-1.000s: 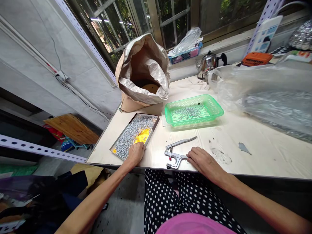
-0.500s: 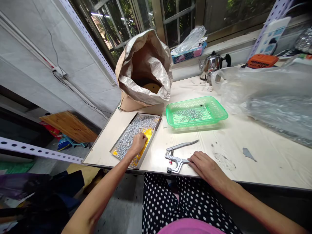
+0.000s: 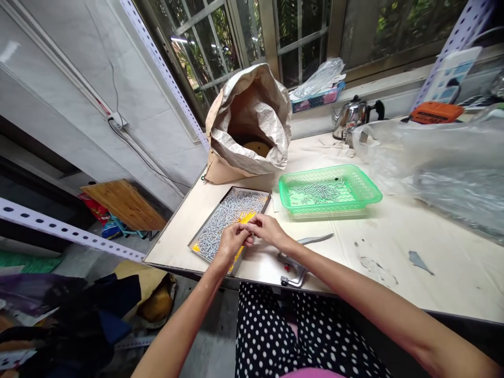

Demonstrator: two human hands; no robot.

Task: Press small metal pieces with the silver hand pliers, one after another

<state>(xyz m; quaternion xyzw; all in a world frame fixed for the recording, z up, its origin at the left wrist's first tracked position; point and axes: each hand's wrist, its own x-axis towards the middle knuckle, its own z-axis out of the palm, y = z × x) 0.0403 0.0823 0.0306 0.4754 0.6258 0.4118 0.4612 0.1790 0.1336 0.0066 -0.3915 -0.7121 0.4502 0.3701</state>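
Over the right side of a shallow tray (image 3: pixel 200 234), my left hand (image 3: pixel 233 240) and my right hand (image 3: pixel 265 229) meet at the fingertips. Both have their fingers closed in a pinch; whatever lies between them is too small to make out. Many small silvery metal pins (image 3: pixel 232 210) fill the tray, and its yellow bottom (image 3: pixel 247 217) shows through at the right. Under my right forearm lie hand pliers (image 3: pixel 315 239) with grey handles and a spring, partly covered by the arm.
Behind the pliers stands a green plastic basket (image 3: pixel 331 207) holding more pins. A large open paper sack (image 3: pixel 228 170) is at the back left. A kettle (image 3: pixel 352 115), an orange box (image 3: pixel 437 112) and clear plastic bags (image 3: pixel 452 157) occupy the back right. A grey scrap (image 3: pixel 420 262) lies at right.
My right hand has let go of the pliers' handle and moved left to meet my left hand. My left hand has lifted slightly from the pins. The view has shifted a little.
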